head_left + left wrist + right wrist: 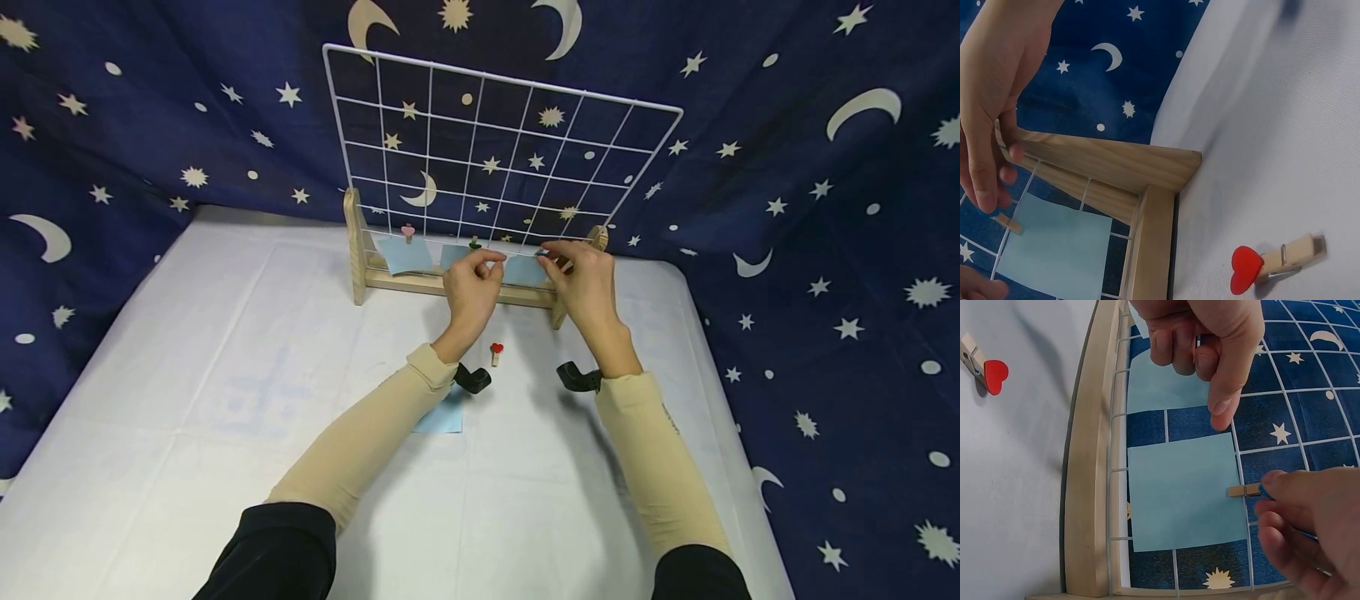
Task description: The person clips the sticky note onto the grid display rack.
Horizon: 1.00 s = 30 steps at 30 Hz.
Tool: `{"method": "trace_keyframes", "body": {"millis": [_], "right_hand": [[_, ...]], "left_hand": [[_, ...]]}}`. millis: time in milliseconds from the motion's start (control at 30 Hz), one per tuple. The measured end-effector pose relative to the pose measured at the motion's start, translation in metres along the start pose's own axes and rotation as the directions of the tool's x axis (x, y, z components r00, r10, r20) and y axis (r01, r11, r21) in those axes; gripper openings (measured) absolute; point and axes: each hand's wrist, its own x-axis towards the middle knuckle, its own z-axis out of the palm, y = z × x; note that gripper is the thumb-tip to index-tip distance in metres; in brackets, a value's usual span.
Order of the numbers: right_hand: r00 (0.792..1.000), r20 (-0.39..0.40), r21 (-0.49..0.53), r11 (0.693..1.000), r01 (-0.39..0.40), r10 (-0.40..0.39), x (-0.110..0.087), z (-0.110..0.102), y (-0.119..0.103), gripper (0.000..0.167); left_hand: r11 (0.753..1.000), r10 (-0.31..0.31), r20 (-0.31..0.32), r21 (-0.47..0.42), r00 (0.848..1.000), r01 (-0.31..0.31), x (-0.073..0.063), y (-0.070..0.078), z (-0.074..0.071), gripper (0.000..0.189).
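My right hand (588,287) pinches a small wooden clothespin (1244,490) with a blue decoration between thumb and index finger. The clothespin's jaws sit over the upper edge of a light blue paper square (1185,497), at a wire of the white grid panel (480,74). My left hand (472,292) is beside that paper, in front of the grid, its fingers loosely bent and holding nothing visible. Behind the left hand, another blue paper (1166,387) hangs on the grid, partly covered. A green-topped clothespin (475,242) is at its top.
A wooden stand (405,282) carries the grid. At its left hangs a blue paper (405,257) under a pink-topped clothespin (408,232). On the white table lie a red-heart clothespin (1247,270) and, partly under the left forearm, blue paper (442,418). Starry cloth (817,250) surrounds the table.
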Motion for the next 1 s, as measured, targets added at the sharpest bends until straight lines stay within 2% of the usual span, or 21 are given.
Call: {"method": "trace_keyframes", "body": {"millis": [300, 567, 800, 867, 1000], "right_hand": [[0.997, -0.068, 0.004, 1.000, 0.021, -0.021, -0.007, 0.000, 0.003, 0.020], [0.993, -0.114, 0.021, 1.000, -0.003, 0.006, -0.019, 0.000, -0.003, 0.014], [0.981, -0.188, 0.060, 0.998, -0.028, 0.039, -0.028, 0.000, -0.002, 0.012], [0.981, -0.187, 0.060, 0.997, -0.039, 0.049, -0.031, 0.000, -0.002, 0.011], [0.989, -0.136, 0.056, 0.997, -0.059, 0.066, -0.042, 0.003, -0.006, 0.010]], "left_hand": [[0.999, 0.000, 0.004, -0.036, 1.000, 0.000, -0.002, -0.003, -0.006, 0.011], [0.997, -0.008, 0.023, -0.079, 1.000, 0.010, -0.005, -0.009, -0.014, 0.011], [0.997, -0.025, 0.059, -0.073, 0.998, 0.029, -0.007, -0.018, -0.020, 0.011], [0.997, -0.023, 0.063, -0.073, 0.998, 0.028, -0.007, -0.020, -0.022, 0.011], [0.998, -0.006, 0.082, -0.064, 0.997, 0.011, -0.007, -0.023, -0.026, 0.012]]}}
